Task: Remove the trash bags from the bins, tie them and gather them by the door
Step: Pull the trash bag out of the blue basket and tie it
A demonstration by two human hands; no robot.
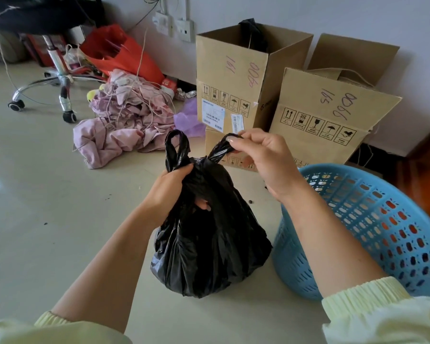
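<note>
I am sitting or crouching over a pale, smooth tiled floor [47, 194], looking down at my own two bare forearms, with pale yellow cuffs pushed up towards the elbows. Against the white wall ahead, two tall brown cardboard boxes [233, 70] are standing open, with a heap of crumpled pink cloth [124, 122] lying to their left.

At my right, a light blue perforated plastic waste bin [382, 232] is leaning towards me, just beside the bag. Whether a liner is inside it, I cannot tell.

The full black plastic trash bag [209, 244] is resting on the floor between my arms, out of the bin, its top gathered into a neck. It is looking soft, thin and slippery, bulging but probably not heavy. I judge the film could tear if tugged hard, so the two handle straps and the bunched neck are the places to hold.

My left hand [171, 184] is reaching in from the lower left, wrist slightly bent, fingers curled tightly round the neck just under the left handle loop [176, 147], which is standing up free.

My right hand [261, 157] is coming in above the bin, wrist raised, thumb and fingertips pinching the twisted right handle strap [221, 147] and drawing it up and outward.

I judge the knot is being tied and is not yet finished.
</note>
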